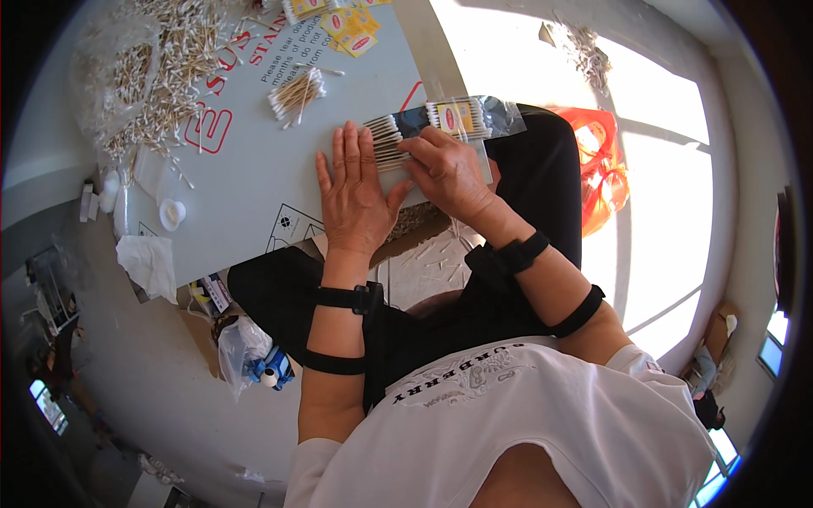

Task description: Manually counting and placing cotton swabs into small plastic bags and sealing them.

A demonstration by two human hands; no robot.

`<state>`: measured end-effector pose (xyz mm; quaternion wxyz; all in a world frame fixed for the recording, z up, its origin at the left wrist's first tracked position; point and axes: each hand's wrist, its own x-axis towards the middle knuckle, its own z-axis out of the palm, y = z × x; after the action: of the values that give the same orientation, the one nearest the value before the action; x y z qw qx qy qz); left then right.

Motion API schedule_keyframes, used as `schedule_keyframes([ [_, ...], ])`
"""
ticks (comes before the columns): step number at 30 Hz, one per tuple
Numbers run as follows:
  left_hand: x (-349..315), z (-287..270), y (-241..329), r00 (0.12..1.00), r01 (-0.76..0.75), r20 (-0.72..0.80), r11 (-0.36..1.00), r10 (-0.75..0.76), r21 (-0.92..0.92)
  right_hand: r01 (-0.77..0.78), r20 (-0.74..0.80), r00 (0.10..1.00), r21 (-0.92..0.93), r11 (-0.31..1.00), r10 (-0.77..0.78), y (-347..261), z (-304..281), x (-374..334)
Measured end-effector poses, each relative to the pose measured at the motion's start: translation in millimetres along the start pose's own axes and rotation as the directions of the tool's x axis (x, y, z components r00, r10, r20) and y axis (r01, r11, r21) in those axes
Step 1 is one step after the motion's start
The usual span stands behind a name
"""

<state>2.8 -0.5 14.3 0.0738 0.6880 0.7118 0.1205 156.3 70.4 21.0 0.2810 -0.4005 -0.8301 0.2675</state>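
A flat row of cotton swabs (386,140) lies side by side near the table's right edge. My left hand (352,188) rests flat at the left of this row, its fingers stretched out and its thumb spread to the right. Bent over the row's right end is my right hand (450,168), with its fingers curled and pressed together. Whatever its fingertips grip is hidden. Just beyond it, a clear packet (500,117) holds more swabs and a yellow card (458,118), over a dark strip at the table edge.
A loose bundle of swabs (298,95) sits farther left. A big heap of swabs (161,68) with clear plastic covers the far left. Yellow cards (351,32) lie at the back. A small white round container (172,213) and a tissue (146,258) are near the left edge. A red bag (597,161) stands on the floor.
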Motion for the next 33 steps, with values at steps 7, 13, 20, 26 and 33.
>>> schedule_keyframes([
  [7,0.4,-0.2,0.3,1.000,0.006,-0.010,1.000,-0.006,-0.013,-0.030,0.001,1.000,0.011,0.999,0.030,-2.5,0.0,2.8],
  [13,0.4,0.2,0.3,1.000,0.004,-0.015,1.000,-0.004,-0.013,-0.018,0.021,1.000,-0.043,0.999,0.019,-2.5,0.8,5.1],
  [20,-0.1,-1.2,-0.2,1.000,0.008,0.001,1.000,-0.008,-0.030,-0.005,0.029,1.000,-0.065,0.998,0.007,-2.2,2.0,6.3],
  [26,0.3,-1.0,-0.1,1.000,0.004,-0.008,1.000,-0.004,-0.026,-0.065,0.087,0.994,-0.057,0.996,0.069,-6.3,-0.3,10.8],
  [33,0.7,-1.7,0.7,1.000,0.009,0.003,1.000,-0.009,-0.019,-0.050,0.080,0.995,-0.102,0.993,0.059,-6.6,0.7,11.6],
])
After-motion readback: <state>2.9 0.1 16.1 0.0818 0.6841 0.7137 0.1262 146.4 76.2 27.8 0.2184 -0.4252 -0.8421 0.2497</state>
